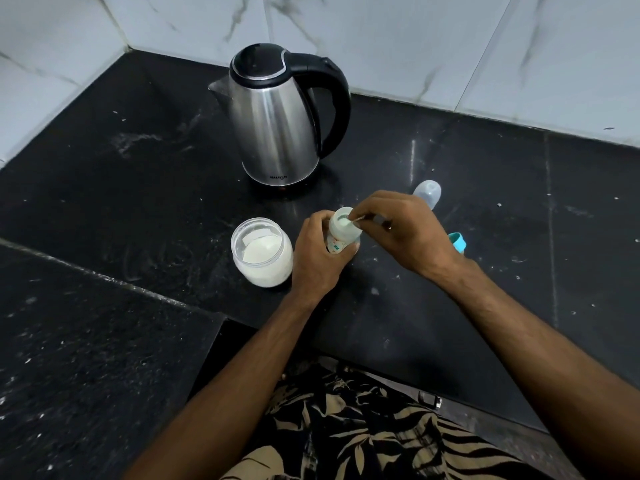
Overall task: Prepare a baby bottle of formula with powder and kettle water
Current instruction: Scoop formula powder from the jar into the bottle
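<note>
Head view, nearest first: a leaf-print garment sits at six o'clock, with both forearms reaching up over the black counter (104, 341). At centre, the left hand (317, 256) wraps its curled fingers round the baby bottle (341, 233), which stands upright on the counter, long axis vertical, open mouth up. From three o'clock of that mouth the right hand (405, 226) comes in, fingers pinched on a small scoop (356, 220) whose tip rests at the rim. My reading is that powder is being tipped in; the move turns on keeping the scoop directly over the narrow neck. The open powder jar (261, 252) stands just beside the left hand at nine o'clock, so the left hand is nearer it, though the right carries the scoop. A teal ring (458, 241) peeks out behind the right wrist, and a clear cap (428, 192) lies at one o'clock. Farthest, at twelve, the steel kettle (280, 116) stands with its lid closed, handle toward the right.
</note>
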A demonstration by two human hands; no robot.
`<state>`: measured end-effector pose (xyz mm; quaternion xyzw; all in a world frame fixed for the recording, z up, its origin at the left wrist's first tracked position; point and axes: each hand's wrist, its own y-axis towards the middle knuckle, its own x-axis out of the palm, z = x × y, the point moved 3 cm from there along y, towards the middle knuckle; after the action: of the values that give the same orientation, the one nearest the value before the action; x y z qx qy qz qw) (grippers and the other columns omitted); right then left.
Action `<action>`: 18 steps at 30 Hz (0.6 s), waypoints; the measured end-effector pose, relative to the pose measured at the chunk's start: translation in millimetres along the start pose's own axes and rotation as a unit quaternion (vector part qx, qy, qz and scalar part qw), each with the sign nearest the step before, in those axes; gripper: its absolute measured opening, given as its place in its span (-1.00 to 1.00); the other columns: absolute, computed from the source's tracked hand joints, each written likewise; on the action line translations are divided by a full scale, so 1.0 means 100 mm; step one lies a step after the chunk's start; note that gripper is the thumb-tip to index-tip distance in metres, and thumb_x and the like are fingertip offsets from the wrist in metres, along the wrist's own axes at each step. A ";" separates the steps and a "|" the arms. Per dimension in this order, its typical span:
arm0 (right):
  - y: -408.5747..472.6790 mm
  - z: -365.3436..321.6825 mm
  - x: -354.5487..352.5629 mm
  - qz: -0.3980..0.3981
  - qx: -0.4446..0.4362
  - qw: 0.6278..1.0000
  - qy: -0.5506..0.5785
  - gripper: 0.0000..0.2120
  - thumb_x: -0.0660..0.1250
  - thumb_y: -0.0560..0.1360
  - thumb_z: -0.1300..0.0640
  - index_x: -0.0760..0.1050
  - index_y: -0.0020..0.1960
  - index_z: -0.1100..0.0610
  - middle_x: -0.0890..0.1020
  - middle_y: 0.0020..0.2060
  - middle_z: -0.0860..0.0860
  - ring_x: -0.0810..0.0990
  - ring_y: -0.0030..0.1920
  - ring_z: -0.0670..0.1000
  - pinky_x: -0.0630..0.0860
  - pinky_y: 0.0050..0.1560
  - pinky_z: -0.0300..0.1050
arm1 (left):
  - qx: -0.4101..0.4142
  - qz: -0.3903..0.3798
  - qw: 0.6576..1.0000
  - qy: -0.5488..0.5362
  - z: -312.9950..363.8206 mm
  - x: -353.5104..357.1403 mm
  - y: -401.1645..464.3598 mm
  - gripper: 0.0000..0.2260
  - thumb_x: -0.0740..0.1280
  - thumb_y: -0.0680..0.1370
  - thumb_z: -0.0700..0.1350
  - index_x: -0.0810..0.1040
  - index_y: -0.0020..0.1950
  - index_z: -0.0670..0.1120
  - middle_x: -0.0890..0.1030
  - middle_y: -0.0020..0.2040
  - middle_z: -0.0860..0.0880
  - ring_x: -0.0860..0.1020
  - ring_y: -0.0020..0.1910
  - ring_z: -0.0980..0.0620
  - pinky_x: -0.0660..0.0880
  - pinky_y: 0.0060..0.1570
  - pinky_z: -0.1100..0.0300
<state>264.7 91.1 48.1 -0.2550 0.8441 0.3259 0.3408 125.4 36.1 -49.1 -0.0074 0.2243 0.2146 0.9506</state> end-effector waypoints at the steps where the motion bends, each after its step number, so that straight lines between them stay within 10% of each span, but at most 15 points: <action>1: 0.00 -0.02 -0.02 0.018 -0.007 1.000 0.005 -0.89 0.43 0.48 0.28 0.65 0.00 0.21 0.68 -0.10 0.06 0.63 -0.14 -0.04 0.60 -0.10 -0.15 | 0.001 0.001 1.000 0.000 0.00 0.00 0.00 -0.46 0.59 0.37 -0.04 0.46 0.27 -0.04 0.54 0.18 0.05 0.56 0.13 0.08 0.58 0.14 0.03; 6: -0.02 0.02 0.03 -0.005 0.025 1.000 0.007 -0.89 0.45 0.47 0.28 0.65 0.00 0.19 0.68 -0.11 0.04 0.65 -0.15 -0.03 0.63 -0.11 -0.07 | -0.002 -0.003 1.000 0.003 0.00 0.00 0.00 -0.45 0.59 0.36 -0.02 0.45 0.27 -0.03 0.54 0.18 0.04 0.56 0.13 0.08 0.58 0.13 0.03; 11: -0.03 0.01 -0.05 0.090 0.127 0.982 0.108 -0.88 0.44 0.48 0.28 0.64 0.01 0.15 0.66 -0.13 -0.08 0.61 -0.11 -0.21 0.51 -0.10 -0.40 | 0.006 0.004 1.000 0.005 0.01 -0.01 0.00 -0.48 0.58 0.36 -0.06 0.45 0.24 -0.01 0.51 0.15 0.10 0.55 0.12 0.08 0.57 0.14 0.02; 18: -0.02 0.12 -0.12 0.165 0.246 0.912 0.284 -0.89 0.45 0.47 0.29 0.62 0.00 0.20 0.69 -0.19 0.05 0.66 -0.23 -0.06 0.59 -0.19 -0.19 | -0.005 -0.005 1.000 -0.017 -0.04 0.00 0.00 -0.47 0.59 0.35 -0.07 0.46 0.25 0.00 0.51 0.18 0.07 0.55 0.15 0.08 0.56 0.18 0.00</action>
<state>278.8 101.1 49.6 -0.1017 0.9888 0.0739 0.0801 124.4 35.5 -52.8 -0.0096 0.2073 0.2115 0.9551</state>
